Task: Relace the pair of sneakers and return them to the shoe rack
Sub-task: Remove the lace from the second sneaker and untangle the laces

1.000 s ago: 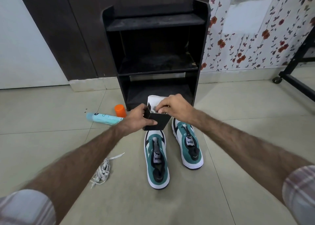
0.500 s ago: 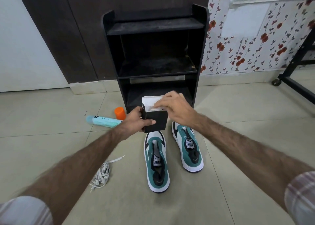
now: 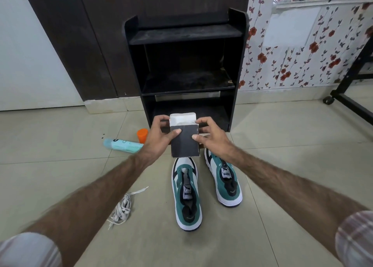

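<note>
Both hands, left hand (image 3: 159,134) and right hand (image 3: 212,134), fingers curled round a small black packet (image 3: 184,143). Unlaced sneakers (image 3: 186,196) on floor before shoe rack (image 3: 185,70); laces (image 3: 121,208) lie left. Lacing not started; next probably fetching laces.

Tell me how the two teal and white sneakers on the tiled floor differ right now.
The left teal and white sneaker lies nearer the camera; the right teal and white sneaker sits further back, towards the black shoe rack. The left one points straight ahead; the right one angles slightly. The small black box held in both hands hides more of the right sneaker's toe. Both are unlaced, upright, tongues showing.
</note>
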